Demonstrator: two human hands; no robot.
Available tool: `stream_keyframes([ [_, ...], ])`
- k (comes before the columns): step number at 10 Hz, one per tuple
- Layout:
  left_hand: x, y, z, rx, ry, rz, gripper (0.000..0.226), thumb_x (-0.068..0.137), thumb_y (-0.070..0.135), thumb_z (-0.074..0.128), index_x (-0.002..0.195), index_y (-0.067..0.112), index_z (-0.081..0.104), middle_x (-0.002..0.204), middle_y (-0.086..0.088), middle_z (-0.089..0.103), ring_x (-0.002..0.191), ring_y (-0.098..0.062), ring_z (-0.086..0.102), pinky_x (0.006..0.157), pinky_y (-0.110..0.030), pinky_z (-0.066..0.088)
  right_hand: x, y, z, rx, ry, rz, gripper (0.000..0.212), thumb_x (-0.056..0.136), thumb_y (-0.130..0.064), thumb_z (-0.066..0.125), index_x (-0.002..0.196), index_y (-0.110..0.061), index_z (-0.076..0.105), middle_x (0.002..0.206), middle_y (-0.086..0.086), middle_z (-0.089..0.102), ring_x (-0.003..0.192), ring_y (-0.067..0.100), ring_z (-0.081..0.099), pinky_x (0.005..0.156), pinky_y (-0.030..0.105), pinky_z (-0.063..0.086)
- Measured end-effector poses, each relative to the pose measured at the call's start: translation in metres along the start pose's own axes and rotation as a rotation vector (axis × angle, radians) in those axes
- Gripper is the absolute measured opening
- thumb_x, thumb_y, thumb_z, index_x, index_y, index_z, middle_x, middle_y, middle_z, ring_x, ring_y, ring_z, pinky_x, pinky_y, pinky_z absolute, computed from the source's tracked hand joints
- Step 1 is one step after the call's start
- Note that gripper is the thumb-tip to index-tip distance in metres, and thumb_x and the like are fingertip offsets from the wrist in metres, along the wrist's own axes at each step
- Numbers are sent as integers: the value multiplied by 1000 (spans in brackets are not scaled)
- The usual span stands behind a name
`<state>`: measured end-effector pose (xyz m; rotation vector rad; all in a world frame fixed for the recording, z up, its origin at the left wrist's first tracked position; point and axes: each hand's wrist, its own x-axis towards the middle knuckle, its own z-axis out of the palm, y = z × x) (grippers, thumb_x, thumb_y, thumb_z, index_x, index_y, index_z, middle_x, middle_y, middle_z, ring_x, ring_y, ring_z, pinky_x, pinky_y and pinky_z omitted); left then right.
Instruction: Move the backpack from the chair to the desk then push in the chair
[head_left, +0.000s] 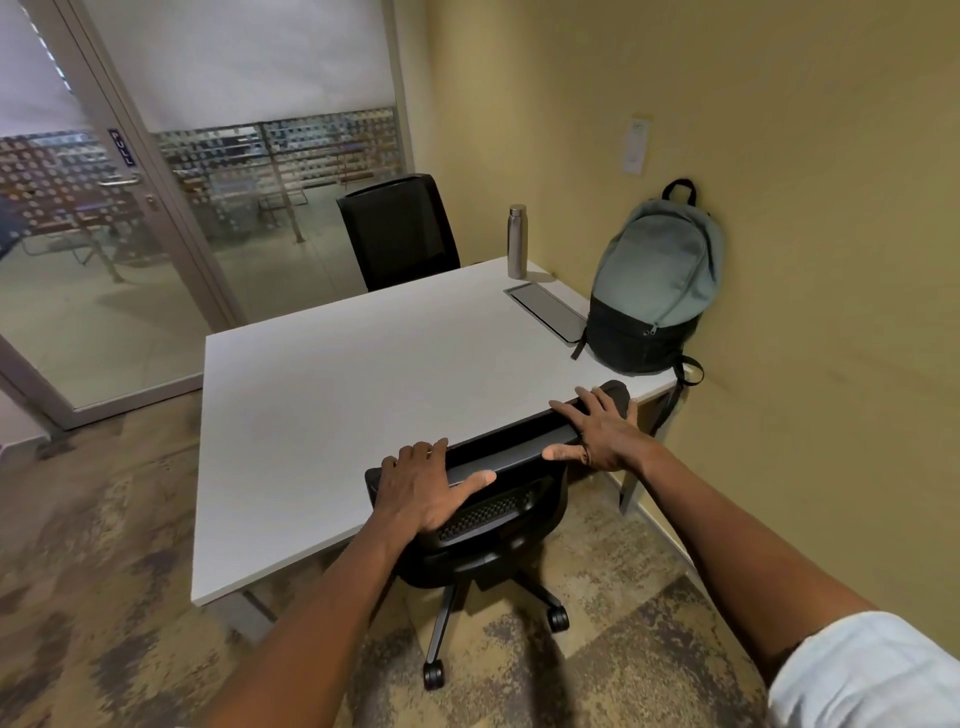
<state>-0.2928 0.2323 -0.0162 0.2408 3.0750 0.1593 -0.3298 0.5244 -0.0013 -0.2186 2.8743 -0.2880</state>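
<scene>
A grey-green backpack (655, 283) with a black base stands upright on the white desk (337, 395), at its far right corner, leaning on the yellow wall. A black office chair (498, 525) sits at the desk's near edge, its seat tucked under the top. My left hand (428, 486) lies flat on the left end of the chair's backrest top, fingers spread. My right hand (597, 431) rests on the right end of the same backrest, fingers spread over its top edge.
A steel bottle (517, 241) and a cable hatch (546, 310) are at the desk's far right. A second black chair (400, 231) stands beyond the desk. A glass door and partition (119, 218) are on the left. The yellow wall (831, 260) runs along the right.
</scene>
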Motion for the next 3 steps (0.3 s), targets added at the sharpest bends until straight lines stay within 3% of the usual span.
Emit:
stream_keyframes([
  [1,-3,-9,-9,-123,-61,32,118,70,94,3,157,17,21,163,-10,25,150,-28,22,122,-49,18,-17,-13,13,46,89,33,112,62,-98,15,156,-36,4,166,10,-6,152,30,-10,115,69,-4],
  [3,-18,-25,-17,-222,75,208,78,100,61,20,159,12,6,168,-6,1,155,-20,-1,126,-40,2,-58,-61,30,109,393,156,86,91,-74,12,157,-20,6,166,13,1,153,28,-3,121,54,2],
])
